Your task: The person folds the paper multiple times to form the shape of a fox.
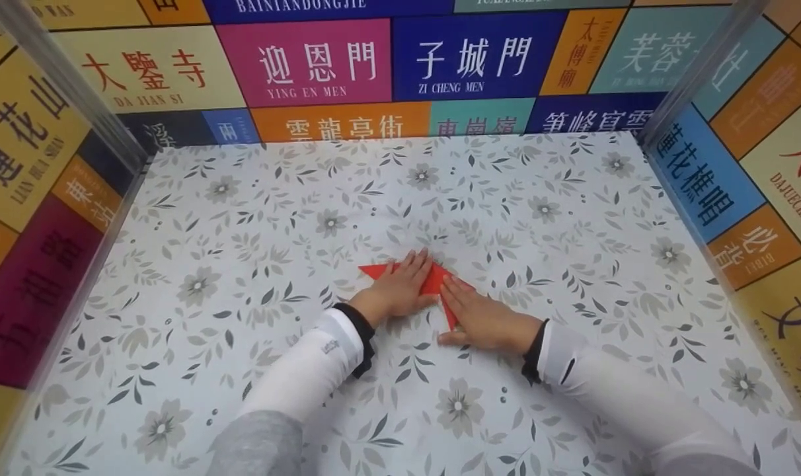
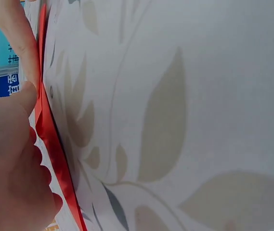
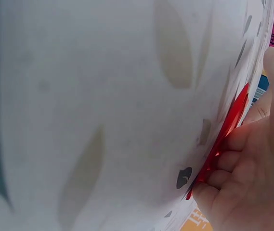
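Observation:
A folded piece of red paper (image 1: pixel 433 285) lies on the patterned tabletop, with pointed corners showing at its left, its right and toward the person. The left hand (image 1: pixel 399 285) rests on its left part, fingers extended toward the far edge. On the right part lies the right hand (image 1: pixel 485 318), fingers laid along the paper and thumb spread out onto the tabletop. The left wrist view shows the red paper (image 2: pixel 57 154) edge-on, thin and layered, beside the left hand (image 2: pixel 9 149). In the right wrist view the fingers (image 3: pixel 230 159) press over the paper's edge. Both palms hide much of the paper.
The tabletop (image 1: pixel 275 218) is white with grey flowers and leaves. Colourful panels with large Chinese characters stand along the back (image 1: pixel 314 66), the left (image 1: pixel 30 284) and the right (image 1: pixel 711 178). White sleeves with black cuffs cover both forearms.

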Motion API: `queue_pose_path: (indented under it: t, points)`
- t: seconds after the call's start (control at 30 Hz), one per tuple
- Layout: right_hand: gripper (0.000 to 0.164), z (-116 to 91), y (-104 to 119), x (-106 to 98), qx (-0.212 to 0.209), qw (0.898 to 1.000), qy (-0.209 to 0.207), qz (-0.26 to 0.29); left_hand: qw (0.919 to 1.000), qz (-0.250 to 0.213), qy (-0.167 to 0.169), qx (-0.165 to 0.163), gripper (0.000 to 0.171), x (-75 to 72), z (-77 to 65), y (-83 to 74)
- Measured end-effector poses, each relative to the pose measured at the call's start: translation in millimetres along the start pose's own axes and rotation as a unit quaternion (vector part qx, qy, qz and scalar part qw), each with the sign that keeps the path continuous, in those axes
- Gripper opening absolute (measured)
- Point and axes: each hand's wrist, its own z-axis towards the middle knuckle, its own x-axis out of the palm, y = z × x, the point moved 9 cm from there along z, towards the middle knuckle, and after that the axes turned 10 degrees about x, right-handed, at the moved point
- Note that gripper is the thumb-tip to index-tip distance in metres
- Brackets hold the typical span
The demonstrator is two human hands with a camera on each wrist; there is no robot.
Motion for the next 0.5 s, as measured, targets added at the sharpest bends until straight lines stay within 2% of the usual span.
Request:
queue_pose_path:
  t: [0.27,0.5]
  points:
    - [0.099,-1.3,0.5,0.1,-0.012,1.0,0.001,-0.004,0.9995,0.027,0.007,-0.016,0.092,11.7,7.6,1.9]
    - [0.101,-0.8,-0.3,1.9,-0.016,1.0,-0.001,-0.016,0.9987,0.039,0.001,-0.033,0.092,9.6,6.0,-2.4]
